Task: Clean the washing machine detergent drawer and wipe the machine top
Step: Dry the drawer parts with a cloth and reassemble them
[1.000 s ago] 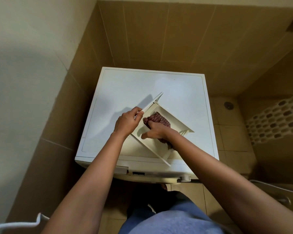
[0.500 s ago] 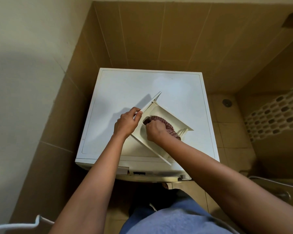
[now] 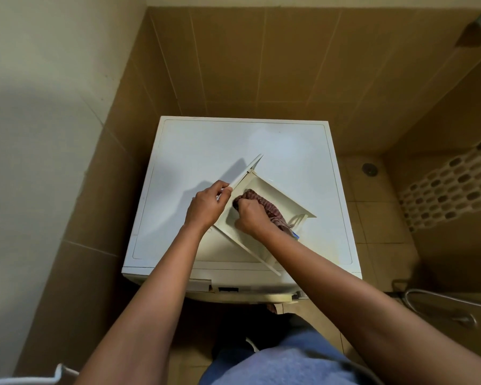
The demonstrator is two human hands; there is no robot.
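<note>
Detergent drawer point(image 3: 278, 194) lies askew on the washing machine top point(image 3: 206, 145).
The left hand point(image 3: 206, 207) pinches its front panel point(image 3: 246, 172); the right hand point(image 3: 252, 219) curls round a maroon cloth point(image 3: 263, 200) inside. Light, stiff plastic, likely slick: hold that panel.

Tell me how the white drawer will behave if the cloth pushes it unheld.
Probably stiff: the drawer keeps its thin walls straight under the cloth. Likely light and apt to slide on the smooth machine top, since the left hand grips its front panel.

Floor drain point(image 3: 370, 169); perhaps a hose point(image 3: 456, 300).
</note>
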